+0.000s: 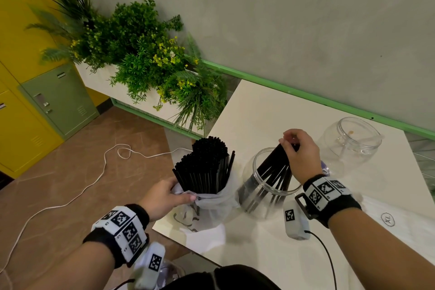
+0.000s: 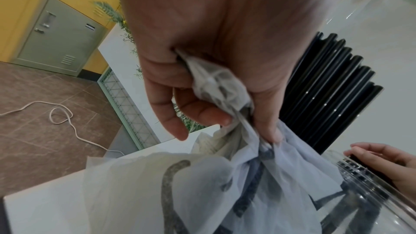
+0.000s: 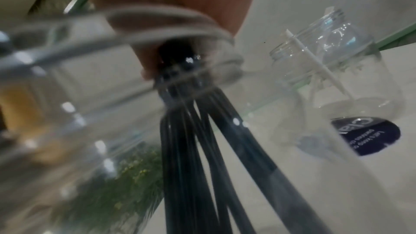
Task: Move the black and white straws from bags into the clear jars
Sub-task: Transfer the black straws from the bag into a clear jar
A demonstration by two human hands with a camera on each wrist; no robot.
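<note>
1. Your left hand grips the gathered neck of a thin white plastic bag, fingers and thumb curled round the bunched film, at the near left corner of the white table.
2. That bag stands upright with a thick bundle of black straws rising out of its top, their open ends facing up.
3. Just right of the bag stands a clear jar, mouth up, touching or nearly touching the bag's film.
4. Your right hand is over that jar's mouth, fingers curled and pinching the top ends of a smaller bunch of black straws. Their lower ends fan out inside the jar and lean against its rim on the right.
5. Beyond and to the right, a second clear jar sits apart from the first. The right wrist view shows one white straw leaning inside it.
6. Further left, off the table, a planter of green foliage stands against the grey wall, a white cable trails over the brown floor, and yellow and green lockers line the far left.
</note>
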